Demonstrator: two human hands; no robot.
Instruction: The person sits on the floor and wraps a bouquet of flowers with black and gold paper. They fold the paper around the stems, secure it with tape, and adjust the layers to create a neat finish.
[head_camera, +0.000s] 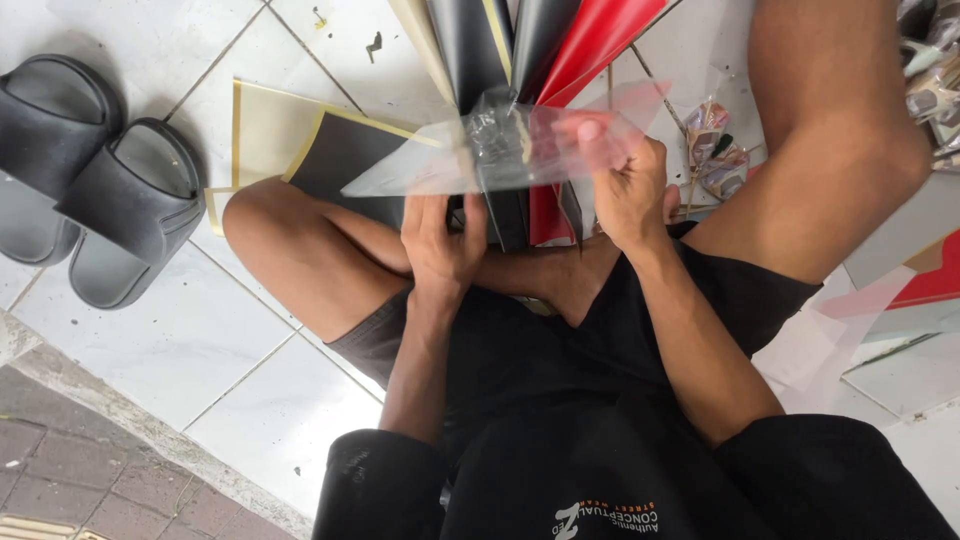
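Note:
I sit cross-legged on white floor tiles. My left hand (442, 243) grips the lower end of a bundle of black and red glossy sheets (540, 40) that fans out away from me. My right hand (625, 190) pinches a clear plastic wrapping sheet (440, 165) that lies across the bundle's stem. Crumpled clear plastic (497, 130) is gathered around the stem between my hands.
A pair of dark grey slide sandals (95, 180) lies at the left. A black sheet with cream border (335, 150) lies on the tiles by my left knee. Small wrapped packets (715, 150) sit near my right leg. Red and white paper (925, 280) lies at the right.

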